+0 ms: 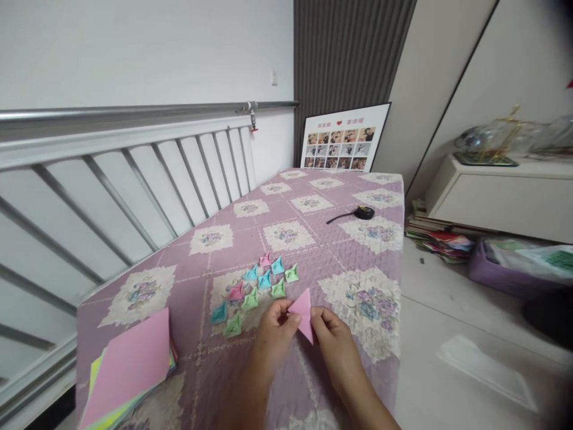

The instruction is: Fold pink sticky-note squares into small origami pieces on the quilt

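A small folded pink paper [304,307], roughly triangular, is held between both hands over the floral cloth. My left hand [278,328] pinches its left side with thumb and forefinger. At its right edge, my right hand [333,337] grips the paper with closed fingers. Just beyond and to the left lie several small folded paper pieces in rows: pink [235,291], blue [264,279] and green [278,289]. A stack of coloured sheets [134,364], pink on top, rests at the near left of the table.
The table [242,239] has a purple floral cover. A black tape measure [364,212] lies toward its far right. A radiator [147,185] runs along the left; a photo board [342,140] stands behind. A purple bin [501,272] is on the right.
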Action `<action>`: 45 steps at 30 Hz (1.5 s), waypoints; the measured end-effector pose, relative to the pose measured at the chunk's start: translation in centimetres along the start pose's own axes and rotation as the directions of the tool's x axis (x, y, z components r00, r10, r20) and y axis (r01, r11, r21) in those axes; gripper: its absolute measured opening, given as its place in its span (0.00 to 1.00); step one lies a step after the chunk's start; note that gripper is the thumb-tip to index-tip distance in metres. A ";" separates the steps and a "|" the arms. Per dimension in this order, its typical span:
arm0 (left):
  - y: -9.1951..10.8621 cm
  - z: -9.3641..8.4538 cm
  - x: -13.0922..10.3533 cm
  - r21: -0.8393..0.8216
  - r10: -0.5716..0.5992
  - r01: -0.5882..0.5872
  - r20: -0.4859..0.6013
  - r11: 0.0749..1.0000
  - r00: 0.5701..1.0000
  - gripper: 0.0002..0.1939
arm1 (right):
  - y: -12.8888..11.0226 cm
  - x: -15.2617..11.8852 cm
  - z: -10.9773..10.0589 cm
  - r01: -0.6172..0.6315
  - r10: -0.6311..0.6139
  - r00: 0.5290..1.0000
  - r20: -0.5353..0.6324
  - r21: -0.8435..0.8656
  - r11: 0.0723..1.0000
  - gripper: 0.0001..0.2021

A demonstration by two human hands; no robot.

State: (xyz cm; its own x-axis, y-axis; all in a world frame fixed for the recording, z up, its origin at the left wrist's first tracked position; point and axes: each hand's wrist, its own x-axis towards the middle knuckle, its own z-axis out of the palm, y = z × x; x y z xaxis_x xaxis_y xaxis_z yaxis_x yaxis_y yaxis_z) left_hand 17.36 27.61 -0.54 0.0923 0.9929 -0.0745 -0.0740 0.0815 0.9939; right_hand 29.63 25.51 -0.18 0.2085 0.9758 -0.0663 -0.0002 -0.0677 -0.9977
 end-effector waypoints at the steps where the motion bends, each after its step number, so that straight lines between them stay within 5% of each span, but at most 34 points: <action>1: -0.3 0.1 0.3 -0.009 -0.009 0.009 0.010 1.000 1.000 0.14 | 0.0 0.1 0.0 -0.005 0.005 1.000 -0.002 0.000 1.000 0.14; 9: -2.4 -0.6 1.3 -0.234 -0.045 0.067 0.098 0.970 0.994 0.15 | -0.1 0.1 -0.1 -0.075 0.064 0.990 0.125 0.085 0.994 0.16; 16: -2.6 -0.5 1.3 -0.134 -0.086 0.104 0.133 0.985 0.987 0.16 | 0.7 0.7 -0.7 -0.116 0.100 0.991 0.085 0.208 0.971 0.16; 19: -2.8 -0.6 1.3 -0.125 -0.105 0.124 0.147 0.984 0.984 0.17 | 0.9 0.8 -0.9 -0.053 0.040 0.997 0.063 0.222 0.974 0.15; 26: -3.2 -0.8 1.1 -0.124 -0.098 0.118 0.160 0.985 0.982 0.18 | 0.5 0.0 -1.7 0.130 -0.121 0.987 0.106 -0.077 0.989 0.09; 34: -2.5 -0.4 0.8 -0.248 -0.099 0.145 0.189 0.958 0.977 0.19 | -1.0 -0.8 -2.3 0.373 -0.319 0.922 0.221 -0.279 0.885 0.09; 45: -2.4 -0.3 0.8 -0.260 -0.151 0.192 0.167 0.947 0.974 0.19 | -0.3 -0.9 -2.4 0.505 -0.394 0.857 0.331 -0.390 0.770 0.17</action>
State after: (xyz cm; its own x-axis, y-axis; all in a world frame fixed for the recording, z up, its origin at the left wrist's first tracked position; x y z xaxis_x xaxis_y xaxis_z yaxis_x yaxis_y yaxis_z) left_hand 17.31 28.22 -3.05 0.2674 0.9406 -0.2093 -0.3102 0.2897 0.9055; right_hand 31.78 24.18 0.22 -0.1447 0.9321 0.3319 0.4867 0.3592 -0.7963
